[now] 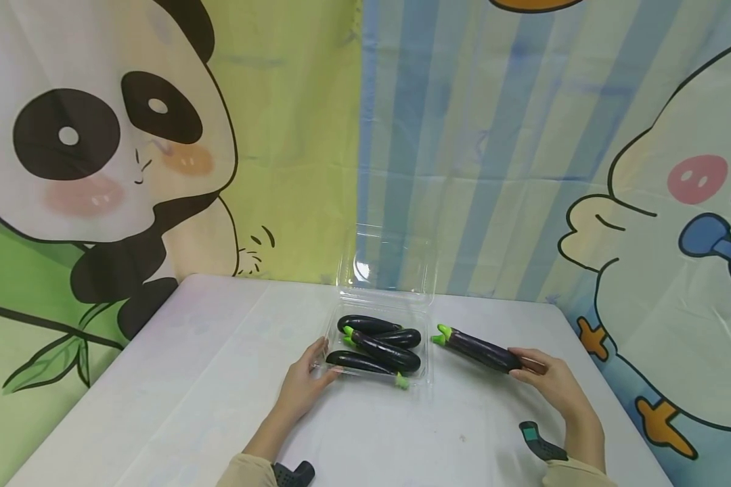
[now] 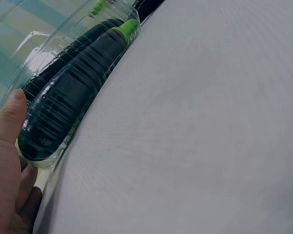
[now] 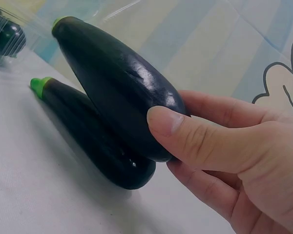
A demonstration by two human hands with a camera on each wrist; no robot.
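Here: one clear clamshell box (image 1: 423, 318), lid up, four eggplants (image 1: 382, 350) inside. Right of box, two more eggplants; right hand (image 1: 551, 382) grip pinching upper eggplant (image 3: 119, 83). Left hand (image 1: 301, 385) fingers spread flat against box's left wall.

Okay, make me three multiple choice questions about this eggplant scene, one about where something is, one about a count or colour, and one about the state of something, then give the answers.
1. Where does the clear plastic container sit?
A. at the far middle of the table
B. on the floor
C. at the table's left corner

2. How many eggplants lie outside the container by the right hand?
A. none
B. two
C. five

3. What state is the container's lid in?
A. snapped shut
B. open, standing up behind
C. lying removed on the table

Answers: 1 A, the head view shows it on the white table in front of the backdrop. 2 B, the right wrist view shows the held eggplant above a second eggplant. 3 B, it rises behind the tray.
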